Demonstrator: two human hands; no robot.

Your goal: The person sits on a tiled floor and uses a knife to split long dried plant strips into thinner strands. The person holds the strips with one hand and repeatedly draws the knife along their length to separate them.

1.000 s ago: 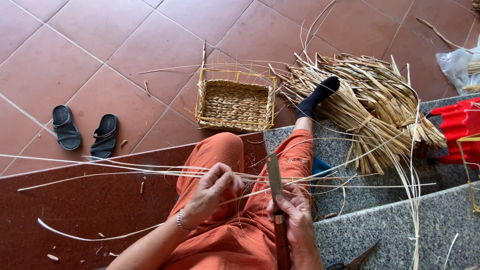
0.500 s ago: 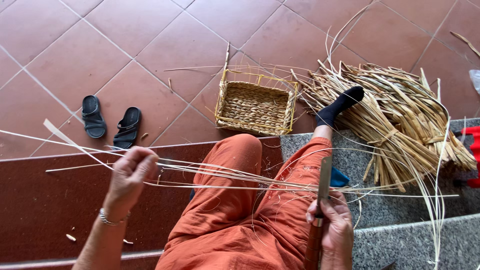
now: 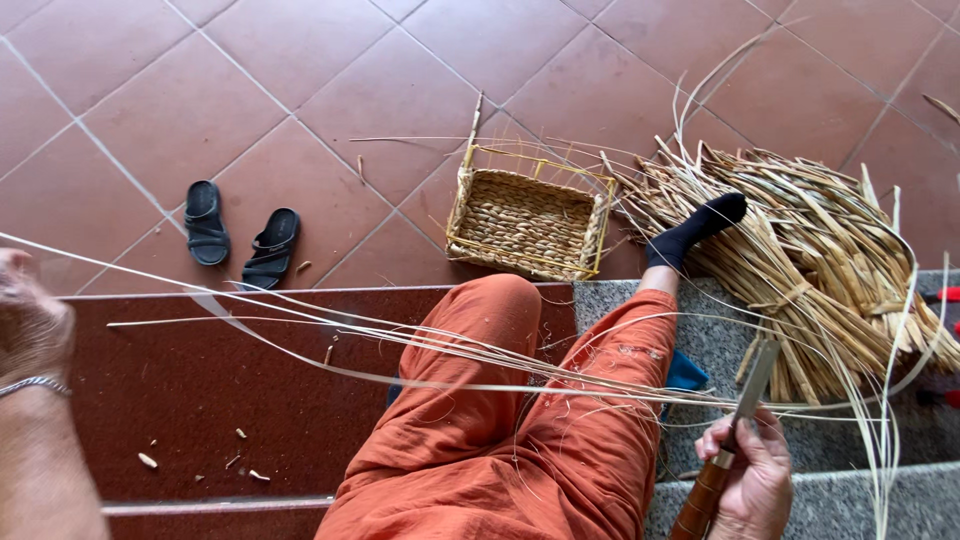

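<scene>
Several pale cane strips [image 3: 420, 345] stretch taut across orange-trousered knees [image 3: 500, 420], drawn out from the left hand [image 3: 30, 320], whose fingers close around their ends at the frame's edge. Right hand [image 3: 750, 480] fingers wrap the wooden handle of a knife [image 3: 740, 420], blade up just above them, meeting the strips. Beyond lie a woven basket [image 3: 525, 215] and a bundled reed pile [image 3: 810, 260].

Her left hand [image 3: 30, 320] draws thin reed strips [image 3: 420, 345] far left; her right hand [image 3: 750, 480] grips a knife [image 3: 735, 425] near the bundle.
</scene>
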